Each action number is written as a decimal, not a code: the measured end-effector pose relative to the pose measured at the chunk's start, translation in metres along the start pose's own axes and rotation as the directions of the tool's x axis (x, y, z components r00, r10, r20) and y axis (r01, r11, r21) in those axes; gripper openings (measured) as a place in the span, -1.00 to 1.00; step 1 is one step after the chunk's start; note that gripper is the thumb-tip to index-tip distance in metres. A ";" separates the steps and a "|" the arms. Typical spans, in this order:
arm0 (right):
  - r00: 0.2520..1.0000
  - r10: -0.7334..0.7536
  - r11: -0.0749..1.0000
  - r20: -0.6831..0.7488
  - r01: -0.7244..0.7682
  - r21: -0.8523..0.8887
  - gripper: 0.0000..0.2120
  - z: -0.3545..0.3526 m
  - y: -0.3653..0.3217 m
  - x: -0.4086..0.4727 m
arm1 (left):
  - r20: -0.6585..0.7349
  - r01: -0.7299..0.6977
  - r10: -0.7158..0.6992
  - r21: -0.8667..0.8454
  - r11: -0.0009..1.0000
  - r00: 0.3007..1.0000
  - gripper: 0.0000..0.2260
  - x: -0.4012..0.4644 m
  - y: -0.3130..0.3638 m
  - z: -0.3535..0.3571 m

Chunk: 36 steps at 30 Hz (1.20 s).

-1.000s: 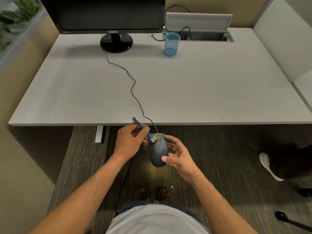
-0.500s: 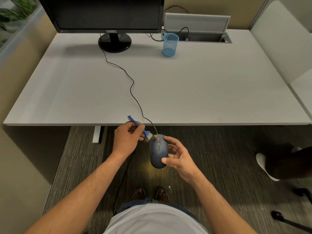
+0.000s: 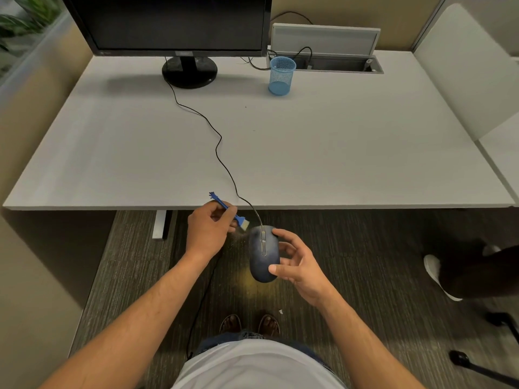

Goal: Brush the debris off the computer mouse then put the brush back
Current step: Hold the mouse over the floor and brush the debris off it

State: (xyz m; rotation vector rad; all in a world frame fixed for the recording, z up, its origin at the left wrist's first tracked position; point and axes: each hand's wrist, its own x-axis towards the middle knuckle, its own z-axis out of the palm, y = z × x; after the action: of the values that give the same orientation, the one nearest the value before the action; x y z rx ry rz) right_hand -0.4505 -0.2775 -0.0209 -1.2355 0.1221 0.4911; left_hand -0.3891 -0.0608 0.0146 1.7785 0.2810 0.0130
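Table: wide pale grey rectangular table [image 3: 309, 153], its near edge just beyond both hands.
Floor: dark striped carpet floor [image 3: 365, 276] under the hands; the person's two feet show below.
Monitor: black flat-screen monitor [image 3: 174, 21] on a round black stand, at the table's far left.
Cable tray: open grey cable tray [image 3: 337, 64] with a raised lid, far right of the monitor.
Cup: blue wire-mesh pen cup [image 3: 281, 75], upright, between monitor stand and cable tray.
Cord: thin black cord [image 3: 217, 144] running from the monitor stand across the table, over the near edge, down to the mouse.
Mouse: dark blue oval computer mouse [image 3: 264, 252], held in the air over the carpet, off the table, buttons up; pale dusty film near its front left.
Right hand: right hand [image 3: 299, 266], grip closed on the mouse, thumb at the rear, fingers along the right side.
Left hand: left hand [image 3: 209, 228], grip pinching the brush handle.
Brush: small blue plastic brush with pale bristles [image 3: 234, 213], tilted, bristles just beside the mouse's front left corner; contact unclear.
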 end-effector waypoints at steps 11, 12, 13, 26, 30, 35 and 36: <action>1.000 -0.020 1.000 0.006 0.020 -0.005 -0.31 0.002 0.002 -0.001 | 0.028 0.007 -0.007 -0.002 1.000 1.000 -0.96 -0.004 -0.004 0.002; 1.000 -0.018 1.000 0.004 0.018 0.002 -0.30 0.001 0.002 -0.001 | 0.018 0.016 -0.016 0.009 1.000 1.000 -0.95 -0.003 -0.006 -0.001; 1.000 -0.014 1.000 0.003 0.014 0.009 -0.30 0.001 0.002 -0.002 | 0.010 0.021 -0.021 0.013 1.000 1.000 -0.95 -0.002 -0.008 -0.003; 1.000 -0.005 1.000 0.012 0.004 0.011 -0.26 0.006 0.000 0.000 | 0.050 0.035 -0.034 -0.013 0.999 0.998 -0.96 -0.004 -0.005 -0.002; 1.000 -0.007 1.000 0.018 0.007 0.012 -0.27 0.005 0.002 -0.001 | 0.023 0.014 -0.013 -0.015 1.000 1.000 -0.97 -0.002 -0.003 -0.008; 1.000 -0.011 1.000 0.021 0.011 0.007 -0.27 0.007 0.004 0.001 | 0.190 -0.002 0.023 -0.111 0.994 0.982 -0.96 -0.004 0.010 0.000; 1.000 -0.009 1.000 0.022 0.009 0.007 -0.27 0.007 0.003 0.001 | 0.230 -0.003 0.025 -0.099 0.995 0.973 -0.96 -0.004 0.012 0.003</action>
State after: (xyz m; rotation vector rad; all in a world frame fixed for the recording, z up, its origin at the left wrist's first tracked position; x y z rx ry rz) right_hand -0.4524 -0.2696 -0.0216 -1.2231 0.0989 0.4958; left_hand -0.3908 -0.0665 0.0263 1.6662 0.0978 -0.1665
